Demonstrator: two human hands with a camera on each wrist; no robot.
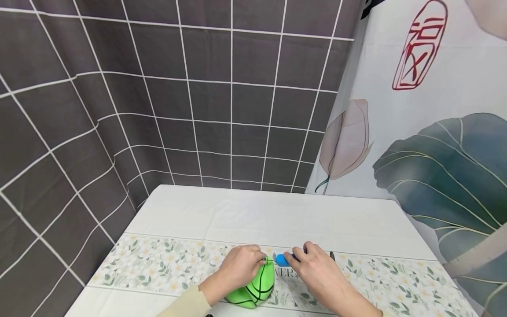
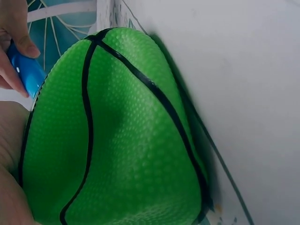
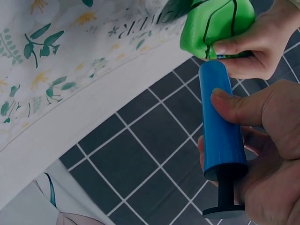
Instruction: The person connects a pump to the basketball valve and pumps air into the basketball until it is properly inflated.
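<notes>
A green ball with black lines (image 1: pixel 259 288), dented and partly deflated, sits at the table's front middle. My left hand (image 1: pixel 240 266) pinches the ball's upper edge with thumb and fingers. In my right hand (image 1: pixel 317 270) is a blue hand pump (image 3: pixel 218 117) with a black plunger handle (image 3: pixel 226 193), which extends out of the barrel's rear. The pump's front end points at the ball beside my left fingertips. A thin needle (image 1: pixel 271 260) bridges the two in the head view; how far it enters the ball is hidden. The ball's dented side (image 2: pixel 126 122) fills the left wrist view.
A white table (image 1: pixel 257 215) carries a floral strip (image 1: pixel 170 264) with printed lettering. Behind it hangs a dark grey curtain with white grid lines (image 1: pixel 206 101). To the right is a white cloth (image 1: pixel 384 127) printed with leaves and a red seal.
</notes>
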